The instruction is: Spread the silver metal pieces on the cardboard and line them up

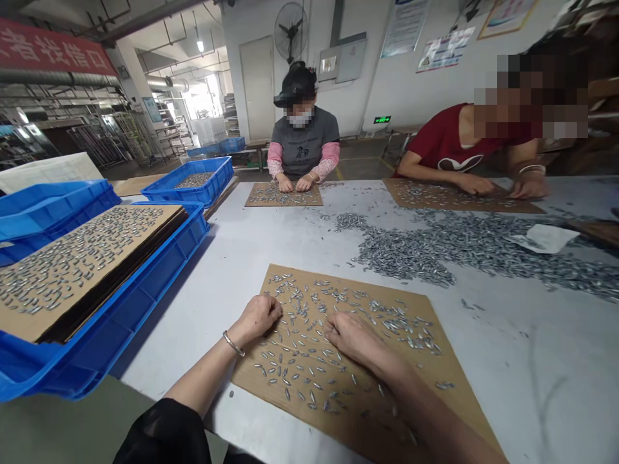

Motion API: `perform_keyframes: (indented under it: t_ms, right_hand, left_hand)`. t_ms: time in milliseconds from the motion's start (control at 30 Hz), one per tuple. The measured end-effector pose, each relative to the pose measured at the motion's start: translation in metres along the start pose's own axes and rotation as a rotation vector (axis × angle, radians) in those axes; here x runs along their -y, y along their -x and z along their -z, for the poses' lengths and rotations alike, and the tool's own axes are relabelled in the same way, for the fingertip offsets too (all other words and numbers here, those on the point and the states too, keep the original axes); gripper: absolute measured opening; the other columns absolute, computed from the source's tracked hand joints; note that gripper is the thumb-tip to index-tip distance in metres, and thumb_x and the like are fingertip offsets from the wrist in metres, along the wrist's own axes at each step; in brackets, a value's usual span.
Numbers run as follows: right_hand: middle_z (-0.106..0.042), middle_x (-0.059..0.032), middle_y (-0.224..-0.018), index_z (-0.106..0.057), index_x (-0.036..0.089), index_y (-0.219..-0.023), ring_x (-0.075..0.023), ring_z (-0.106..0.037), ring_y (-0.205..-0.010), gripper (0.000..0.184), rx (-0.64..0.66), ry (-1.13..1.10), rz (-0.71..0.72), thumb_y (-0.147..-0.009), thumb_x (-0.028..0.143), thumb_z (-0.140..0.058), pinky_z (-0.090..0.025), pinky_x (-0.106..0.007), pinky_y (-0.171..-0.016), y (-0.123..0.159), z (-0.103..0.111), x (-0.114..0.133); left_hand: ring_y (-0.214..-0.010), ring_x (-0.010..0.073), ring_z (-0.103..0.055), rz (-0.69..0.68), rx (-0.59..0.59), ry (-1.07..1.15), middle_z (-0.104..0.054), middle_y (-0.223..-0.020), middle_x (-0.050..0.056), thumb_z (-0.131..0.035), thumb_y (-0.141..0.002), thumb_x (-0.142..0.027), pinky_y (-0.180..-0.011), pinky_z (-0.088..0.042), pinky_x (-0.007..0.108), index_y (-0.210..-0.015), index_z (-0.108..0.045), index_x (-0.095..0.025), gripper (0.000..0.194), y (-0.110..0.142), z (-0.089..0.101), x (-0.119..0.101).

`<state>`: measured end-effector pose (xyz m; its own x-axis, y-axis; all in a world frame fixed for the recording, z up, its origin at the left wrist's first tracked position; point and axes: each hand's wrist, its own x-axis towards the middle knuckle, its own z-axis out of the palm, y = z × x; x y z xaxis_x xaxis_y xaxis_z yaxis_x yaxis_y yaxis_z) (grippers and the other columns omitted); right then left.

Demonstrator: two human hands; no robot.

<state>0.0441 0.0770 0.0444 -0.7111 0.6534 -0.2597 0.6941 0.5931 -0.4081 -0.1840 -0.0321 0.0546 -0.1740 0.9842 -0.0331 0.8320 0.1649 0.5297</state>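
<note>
A brown cardboard sheet (435, 380) lies on the grey table in front of me, strewn with several small silvery metal pieces (309, 348). My left hand (258, 317) rests at the sheet's left edge with its fingers curled under, knuckles up, a thin bracelet on the wrist. My right hand (351, 335) lies on the middle of the sheet, fingers bent down onto the pieces. What either hand pinches, if anything, is hidden under the fingers.
A big heap of the same metal pieces (464, 248) spreads across the table's right half. Blue crates (145, 290) stand at the left, one holding cardboard sheets covered with pieces. Two other people work at their own cardboard sheets (283, 195) (454, 196) across the table.
</note>
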Motion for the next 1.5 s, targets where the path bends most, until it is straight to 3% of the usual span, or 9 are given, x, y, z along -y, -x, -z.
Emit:
perform_keyframes:
  t_ms: [133, 300, 467, 700, 933, 1100, 1267, 1500]
  right_hand:
    - [-0.064, -0.0010, -0.071, -0.059, 0.021, -0.069, -0.0141, -0.054, -0.067, 0.018, -0.002, -0.016, 0.014, -0.084, 0.011, -0.057, -0.027, -0.026, -0.061, -0.003, 0.004, -0.001]
    - [-0.066, -0.0038, -0.088, -0.064, 0.020, -0.082, -0.0159, -0.057, -0.081, 0.016, -0.148, -0.005, 0.175, -0.092, 0.017, -0.052, -0.031, -0.025, -0.068, -0.026, -0.001, 0.004]
    - [-0.063, -0.0032, -0.083, -0.064, 0.020, -0.077, -0.0163, -0.056, -0.081, 0.021, -0.104, 0.159, 0.324, -0.087, 0.007, -0.050, -0.029, -0.026, -0.069, -0.048, -0.004, 0.015]
    - [-0.069, -0.0088, -0.092, -0.067, 0.019, -0.083, -0.0186, -0.060, -0.081, 0.021, -0.060, 0.275, 0.266, -0.095, 0.014, -0.050, -0.029, -0.029, -0.068, -0.051, 0.001, 0.019]
    - [-0.068, -0.0061, -0.091, -0.063, 0.019, -0.088, -0.0174, -0.058, -0.082, 0.016, -0.158, 0.081, 0.262, -0.095, 0.017, -0.049, -0.034, -0.026, -0.072, -0.043, 0.006, 0.004]
    - [-0.068, -0.0037, -0.090, -0.064, 0.020, -0.090, -0.0166, -0.058, -0.082, 0.015, -0.115, 0.038, 0.221, -0.087, 0.011, -0.053, -0.031, -0.025, -0.070, -0.025, 0.000, 0.013]
    - [-0.070, -0.0058, -0.096, -0.066, 0.021, -0.092, -0.0176, -0.059, -0.082, 0.019, -0.119, 0.172, 0.189, -0.093, 0.012, -0.049, -0.029, -0.028, -0.067, -0.018, -0.018, 0.039]
    - [-0.067, -0.0100, -0.092, -0.069, 0.019, -0.080, -0.0206, -0.060, -0.087, 0.031, -0.119, 0.326, 0.226, -0.096, 0.011, -0.044, -0.034, -0.030, -0.072, -0.019, -0.024, 0.046]
  left_hand:
    - [-0.069, 0.0148, -0.063, -0.001, 0.004, -0.013, -0.070, -0.071, 0.003, -0.049, -0.088, -0.014, -0.066, -0.044, 0.022, -0.069, -0.066, -0.017, 0.025, -0.002, 0.005, 0.004]
    - [-0.079, 0.0171, -0.066, -0.035, 0.020, -0.092, -0.073, -0.083, 0.006, -0.050, -0.090, -0.014, -0.074, -0.047, 0.024, -0.074, -0.069, -0.017, 0.025, -0.012, -0.003, -0.004]
    - [-0.083, 0.0203, -0.068, -0.069, 0.072, -0.200, -0.073, -0.090, 0.011, -0.049, -0.095, -0.017, -0.079, -0.051, 0.028, -0.079, -0.071, -0.015, 0.027, -0.021, -0.017, -0.020]
    - [-0.088, 0.0240, -0.071, -0.072, 0.161, -0.321, -0.074, -0.099, 0.017, -0.048, -0.095, -0.012, -0.081, -0.055, 0.032, -0.088, -0.073, -0.011, 0.026, -0.026, -0.019, -0.030]
    - [-0.086, 0.0239, -0.072, -0.055, 0.198, -0.350, -0.075, -0.096, 0.017, -0.054, -0.089, -0.011, -0.079, -0.055, 0.030, -0.085, -0.074, -0.011, 0.021, -0.030, -0.022, -0.035]
    - [-0.080, 0.0203, -0.069, -0.068, 0.140, -0.308, -0.074, -0.093, 0.012, -0.052, -0.092, -0.014, -0.074, -0.052, 0.027, -0.085, -0.072, -0.014, 0.022, -0.029, -0.014, -0.028]
    - [-0.082, 0.0202, -0.066, -0.045, -0.006, -0.331, -0.071, -0.094, 0.011, -0.046, -0.098, -0.019, -0.076, -0.050, 0.029, -0.091, -0.069, -0.015, 0.024, -0.023, -0.003, -0.009]
    - [-0.086, 0.0224, -0.062, -0.129, -0.086, -0.414, -0.066, -0.092, 0.011, -0.047, -0.099, -0.020, -0.080, -0.048, 0.033, -0.085, -0.066, -0.015, 0.024, -0.015, -0.009, 0.013]
